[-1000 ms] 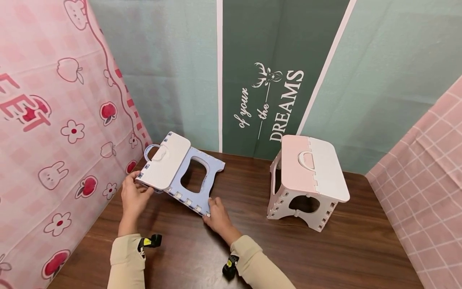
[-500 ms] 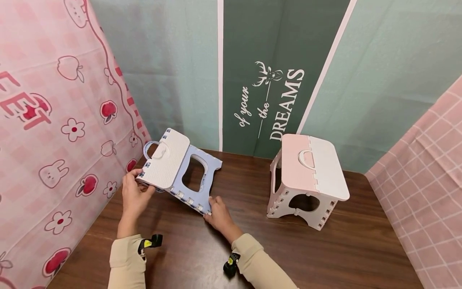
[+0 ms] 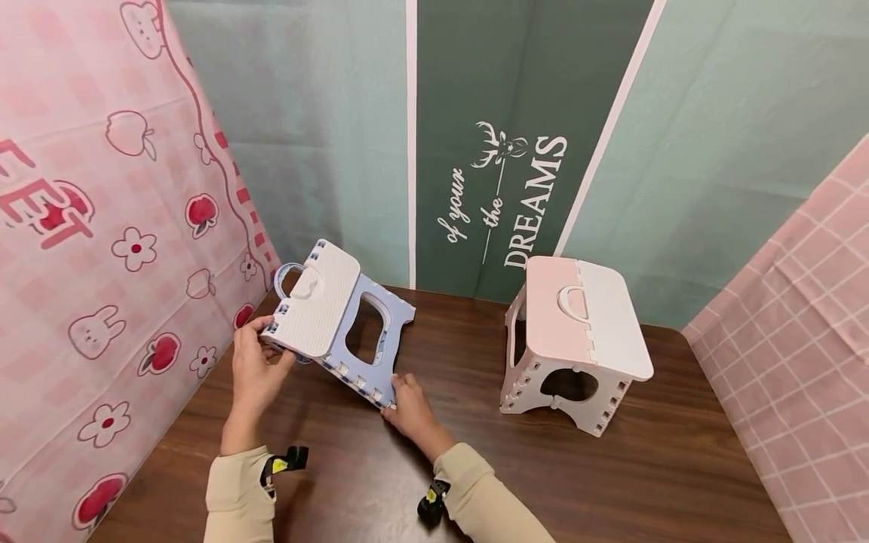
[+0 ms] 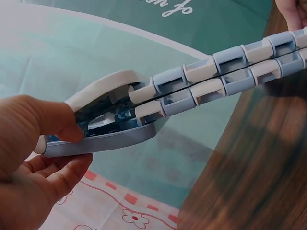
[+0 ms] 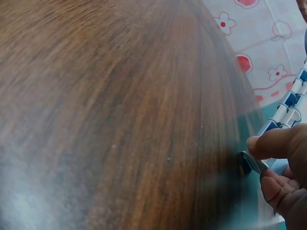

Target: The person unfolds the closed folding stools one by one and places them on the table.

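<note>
"What's the biggest thing there?"

"The green wall cloth, lettered in white: 'of your', 'the' and 'DREAMS', plus a deer's head. The pink gingham-like cloth on the left carries a partly cut-off word ending 'ET', with apples, flowers and rabbits."

"And underneath?"

"A dark wood-grain table, glossy enough to catch a light. A pink cloth with white grid lines hangs at the far right."

"Then the stools?"

"The pink-and-white folding stool stands upright and opened, smooth-looking, its seat rounded at the corners and its side cut with a wide opening. Well apart to its left is the blue-and-white folding stool, tilted and nearly flat, in the left part of the table area. Its white seat half is finely ribbed; its hinge edge alternates blue and white knuckles."

"Who has hold of it?"

"A person in beige sleeves. The left hand grips the seat corner, thumb inside the fold, fingers beneath. The right hand pinches the near leg corner."

"Anything smaller?"

"Black wrist cameras with yellow patches, and a curved blue carry loop jutting beyond the seat."
</note>
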### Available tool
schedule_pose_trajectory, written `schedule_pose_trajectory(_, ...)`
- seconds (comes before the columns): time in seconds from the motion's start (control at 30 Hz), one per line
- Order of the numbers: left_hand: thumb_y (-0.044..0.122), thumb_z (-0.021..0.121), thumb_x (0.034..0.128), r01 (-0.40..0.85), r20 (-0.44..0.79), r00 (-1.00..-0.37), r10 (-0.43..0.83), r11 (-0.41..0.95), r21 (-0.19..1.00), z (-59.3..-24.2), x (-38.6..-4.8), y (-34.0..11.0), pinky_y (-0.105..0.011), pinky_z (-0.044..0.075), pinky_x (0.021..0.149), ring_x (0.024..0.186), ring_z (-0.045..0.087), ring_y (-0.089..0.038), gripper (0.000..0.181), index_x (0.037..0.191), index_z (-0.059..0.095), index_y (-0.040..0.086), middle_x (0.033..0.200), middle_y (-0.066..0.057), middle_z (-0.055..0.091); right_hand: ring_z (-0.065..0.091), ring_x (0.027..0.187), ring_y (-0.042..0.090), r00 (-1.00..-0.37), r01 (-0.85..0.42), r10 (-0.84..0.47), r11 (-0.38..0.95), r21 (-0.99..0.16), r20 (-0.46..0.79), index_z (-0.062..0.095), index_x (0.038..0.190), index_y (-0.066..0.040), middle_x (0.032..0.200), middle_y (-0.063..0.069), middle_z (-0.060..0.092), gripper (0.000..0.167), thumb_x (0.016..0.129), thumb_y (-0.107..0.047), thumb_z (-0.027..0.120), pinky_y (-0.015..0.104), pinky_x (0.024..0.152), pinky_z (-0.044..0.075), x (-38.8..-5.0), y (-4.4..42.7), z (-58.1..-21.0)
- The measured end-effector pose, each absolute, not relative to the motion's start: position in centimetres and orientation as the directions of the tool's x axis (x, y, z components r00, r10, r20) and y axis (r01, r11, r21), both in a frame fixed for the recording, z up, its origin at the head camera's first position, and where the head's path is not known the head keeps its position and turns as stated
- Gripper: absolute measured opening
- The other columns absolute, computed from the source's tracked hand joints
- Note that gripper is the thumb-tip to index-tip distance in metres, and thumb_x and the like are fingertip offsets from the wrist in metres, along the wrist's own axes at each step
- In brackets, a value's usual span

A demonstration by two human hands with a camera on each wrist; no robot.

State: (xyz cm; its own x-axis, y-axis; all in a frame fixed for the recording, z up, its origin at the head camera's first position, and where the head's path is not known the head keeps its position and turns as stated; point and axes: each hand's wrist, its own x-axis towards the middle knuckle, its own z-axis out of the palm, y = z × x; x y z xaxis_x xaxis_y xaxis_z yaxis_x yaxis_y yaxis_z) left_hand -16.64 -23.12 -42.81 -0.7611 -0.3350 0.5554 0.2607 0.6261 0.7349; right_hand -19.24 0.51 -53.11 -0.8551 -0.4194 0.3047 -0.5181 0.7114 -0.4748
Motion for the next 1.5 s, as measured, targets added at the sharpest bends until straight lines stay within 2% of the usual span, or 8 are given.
schedule_pose_trajectory(0.37, -0.017, 0.068, 0.0659, 0.287, 0.555, -0.763, -0.332, 0.595, 0.751, -42.5, -16.7, -22.9, -0.003, 0.038, 0.069, 0.085, 0.048, -0.02, 0.06, 0.121, 0.046, -0.011, 0.105, -0.024, 0.043, 0.059, 0.085, 0.031, -0.875, -0.484, -0.382, 0.718, -0.501, 0.297, 0.053, 0.118, 0.014, 0.101, 0.02, 0.054, 0.064, 0.064, -0.009, 0.079, 0.033, 0.075, 0.05, -18.9, 0.2, -53.0)
schedule_pose_trajectory(0.6, -0.015, 0.069, 0.0663, 0.282, 0.551, -0.767, -0.328, 0.6, 0.749, -42.1, -16.6, -22.6, -0.003, 0.039, 0.068, 0.084, 0.047, -0.01, 0.059, 0.121, 0.048, -0.008, 0.105, -0.022, 0.044, 0.059, 0.085, 0.031, -0.874, -0.485, -0.392, 0.721, -0.495, 0.287, 0.054, 0.118, 0.013, 0.1, 0.02, 0.054, 0.062, 0.065, -0.009, 0.079, 0.034, 0.073, 0.05, -18.9, 0.2, -53.0)
schedule_pose_trajectory(0.9, -0.015, 0.07, 0.0665, 0.314, 0.582, -0.756, -0.299, 0.615, 0.723, -41.4, -16.6, -22.2, -0.004, 0.039, 0.069, 0.083, 0.047, -0.011, 0.059, 0.121, 0.05, -0.006, 0.104, -0.022, 0.045, 0.056, 0.071, 0.024, -0.854, -0.517, -0.411, 0.74, -0.43, 0.32, 0.06, 0.105, 0.007, 0.084, 0.01, 0.054, 0.054, 0.059, -0.013, 0.083, 0.03, 0.065, 0.049, -19.7, -0.1, -52.9)
schedule_pose_trajectory(1.03, -0.016, 0.07, 0.0661, 0.326, 0.587, -0.753, -0.298, 0.606, 0.725, -41.3, -16.5, -22.1, -0.004, 0.04, 0.068, 0.082, 0.048, -0.008, 0.059, 0.121, 0.051, -0.006, 0.103, -0.022, 0.045, 0.057, 0.071, 0.024, -0.865, -0.501, -0.413, 0.752, -0.428, 0.286, 0.061, 0.099, 0.005, 0.081, 0.009, 0.054, 0.05, 0.06, -0.015, 0.083, 0.031, 0.064, 0.049, -19.8, -0.2, -52.6)
schedule_pose_trajectory(1.27, -0.018, 0.069, 0.065, 0.346, 0.601, -0.744, -0.291, 0.601, 0.721, -41.0, -16.3, -21.9, -0.005, 0.041, 0.068, 0.081, 0.049, -0.006, 0.058, 0.12, 0.052, -0.006, 0.103, -0.022, 0.047, 0.056, 0.07, 0.025, -0.869, -0.493, -0.442, 0.74, -0.459, 0.221, 0.06, 0.08, -0.002, 0.072, 0.006, 0.053, 0.03, 0.064, -0.019, 0.08, 0.031, 0.062, 0.047, -20.3, -0.2, -51.4)
schedule_pose_trajectory(1.5, -0.018, 0.069, 0.0646, 0.367, 0.616, -0.74, -0.27, 0.605, 0.707, -40.7, -16.3, -21.7, -0.005, 0.041, 0.068, 0.081, 0.051, -0.014, 0.057, 0.118, 0.053, -0.006, 0.103, -0.021, 0.049, 0.057, 0.075, 0.026, -0.894, -0.443, -0.408, 0.733, -0.516, 0.187, 0.062, 0.092, 0.002, 0.08, 0.007, 0.054, 0.039, 0.063, -0.018, 0.081, 0.031, 0.067, 0.048, -20.3, -0.2, -51.6)
